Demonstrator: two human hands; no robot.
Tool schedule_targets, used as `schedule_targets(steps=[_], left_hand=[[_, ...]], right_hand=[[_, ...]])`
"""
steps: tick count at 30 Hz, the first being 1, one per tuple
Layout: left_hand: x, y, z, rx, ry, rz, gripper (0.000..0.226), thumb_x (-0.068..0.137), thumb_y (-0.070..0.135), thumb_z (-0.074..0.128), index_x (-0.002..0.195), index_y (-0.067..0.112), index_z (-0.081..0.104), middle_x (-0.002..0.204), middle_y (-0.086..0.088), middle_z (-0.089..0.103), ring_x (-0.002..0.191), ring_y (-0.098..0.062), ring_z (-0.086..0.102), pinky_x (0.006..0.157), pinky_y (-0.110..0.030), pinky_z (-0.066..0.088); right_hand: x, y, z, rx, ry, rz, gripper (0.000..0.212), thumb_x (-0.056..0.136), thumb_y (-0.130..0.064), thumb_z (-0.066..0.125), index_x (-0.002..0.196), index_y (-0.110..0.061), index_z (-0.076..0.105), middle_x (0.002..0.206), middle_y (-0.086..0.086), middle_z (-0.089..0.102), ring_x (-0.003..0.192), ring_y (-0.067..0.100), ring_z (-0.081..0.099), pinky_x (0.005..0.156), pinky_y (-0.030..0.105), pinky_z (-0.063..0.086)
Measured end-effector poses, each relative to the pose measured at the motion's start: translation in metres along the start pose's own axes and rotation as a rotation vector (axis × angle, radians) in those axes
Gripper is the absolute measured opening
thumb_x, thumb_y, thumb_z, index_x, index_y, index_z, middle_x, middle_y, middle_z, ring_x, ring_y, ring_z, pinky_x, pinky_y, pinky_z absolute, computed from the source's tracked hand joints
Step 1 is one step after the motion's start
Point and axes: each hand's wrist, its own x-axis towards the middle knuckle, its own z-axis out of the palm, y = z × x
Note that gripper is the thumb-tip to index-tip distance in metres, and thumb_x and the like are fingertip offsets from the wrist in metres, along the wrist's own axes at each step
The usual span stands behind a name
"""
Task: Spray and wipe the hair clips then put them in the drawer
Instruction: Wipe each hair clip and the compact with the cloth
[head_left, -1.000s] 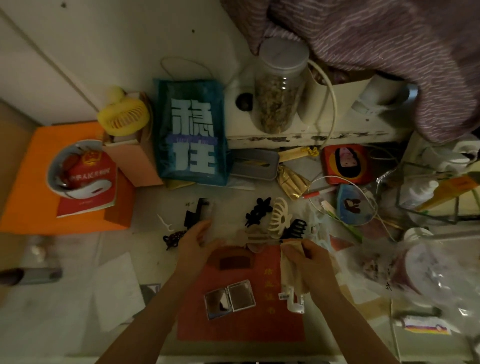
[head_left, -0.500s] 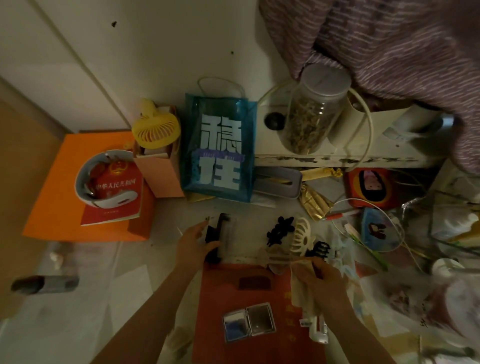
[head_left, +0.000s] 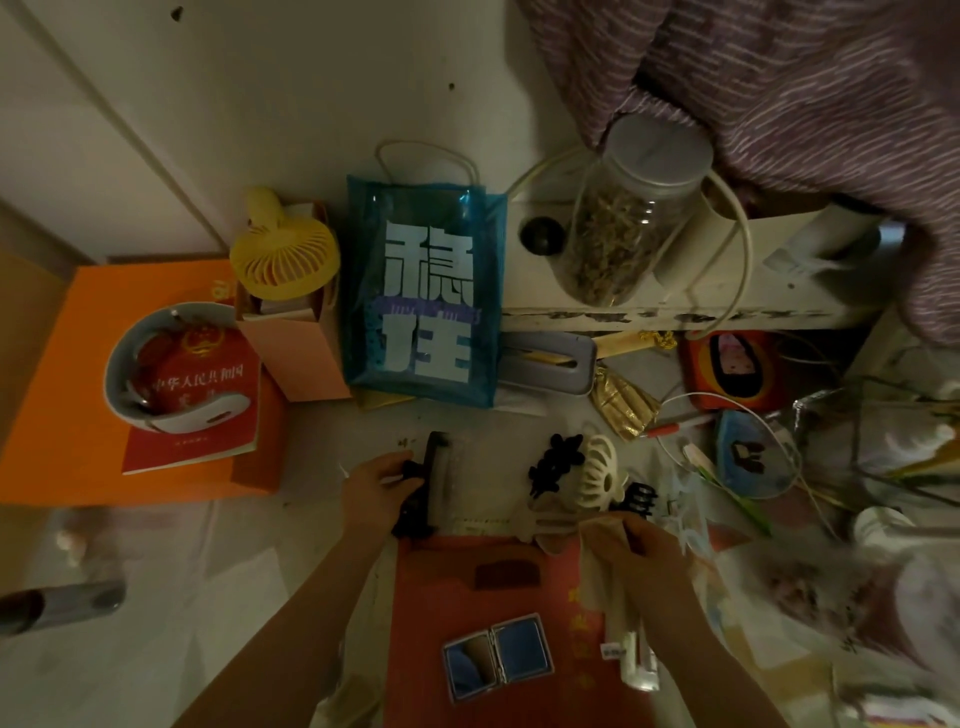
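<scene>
I see a pale, cluttered tabletop (head_left: 311, 519) under dim light, butted against a cream wall (head_left: 291, 93) that fills the upper left of the frame. A striped purple cloth (head_left: 779, 88) hangs across the upper right. An orange box (head_left: 67, 374) sits at the left edge, with a red booklet (head_left: 197, 395) and a white curved band (head_left: 156, 364) lying on it. A red sheet (head_left: 467, 597) covers the lower centre, carrying an open compact mirror (head_left: 496, 656).

Containers: a clear jar (head_left: 623, 218), upper centre right, tilted, holds dried brownish material. A blue translucent bag (head_left: 423, 291) stands at centre; its contents are not legible. A yellow hand fan (head_left: 285, 257) pokes from an open peach carton (head_left: 296, 343) beside the bag.

My left hand (head_left: 376, 491), just below centre, grips a long black hair clip (head_left: 428, 478) at the red sheet's upper left corner. My right hand (head_left: 641, 545), lower right of centre, pinches a beige wiping cloth (head_left: 597, 561); a white spray bottle (head_left: 640, 657) shows below it, but I cannot tell whether the hand holds it. A black flower clip (head_left: 553, 462), a cream claw clip (head_left: 597, 473) and a small black claw clip (head_left: 640, 498) lie clustered together between the hands and the bag.
</scene>
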Motion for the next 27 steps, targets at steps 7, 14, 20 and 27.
schedule_targets(steps=[7,14,20,27], left_hand=[[-0.006,0.009,-0.006,-0.077,0.005,-0.025,0.035,0.083,0.000,0.069,0.117,0.003,0.065,0.117,-0.017,0.064,0.105,-0.030,0.062,0.094,-0.044,0.051],[-0.030,0.041,-0.024,-0.115,0.066,0.130,0.027,0.084,-0.004,0.066,0.109,0.003,0.068,0.105,-0.013,0.068,0.083,-0.009,0.065,0.068,-0.012,0.052],[-0.059,0.091,-0.036,-0.192,0.093,0.259,0.029,0.081,-0.003,0.069,0.094,0.023,0.072,0.092,0.007,0.072,0.089,-0.009,0.068,0.083,-0.028,0.054],[-0.097,0.172,-0.036,-0.308,0.057,0.398,0.032,0.081,0.003,0.071,0.094,0.032,0.070,0.087,0.021,0.071,0.091,0.001,0.066,0.079,-0.020,0.053]], right_hand=[[0.000,-0.004,0.000,-0.003,0.023,-0.010,0.013,0.089,-0.016,0.064,0.077,-0.015,0.070,0.060,-0.005,0.068,0.052,0.001,0.062,0.043,0.012,0.044],[-0.010,-0.024,-0.003,0.037,0.002,-0.043,0.016,0.091,-0.022,0.061,0.079,-0.017,0.070,0.070,0.004,0.070,0.055,0.008,0.065,0.045,0.017,0.048],[-0.024,-0.052,-0.006,0.144,-0.066,-0.138,0.014,0.091,-0.010,0.060,0.081,-0.016,0.067,0.062,-0.005,0.069,0.052,0.003,0.064,0.045,0.018,0.049],[-0.032,-0.104,-0.023,0.193,-0.009,-0.276,0.006,0.094,-0.015,0.057,0.090,-0.010,0.057,0.081,0.004,0.063,0.065,0.012,0.060,0.045,0.017,0.046]])
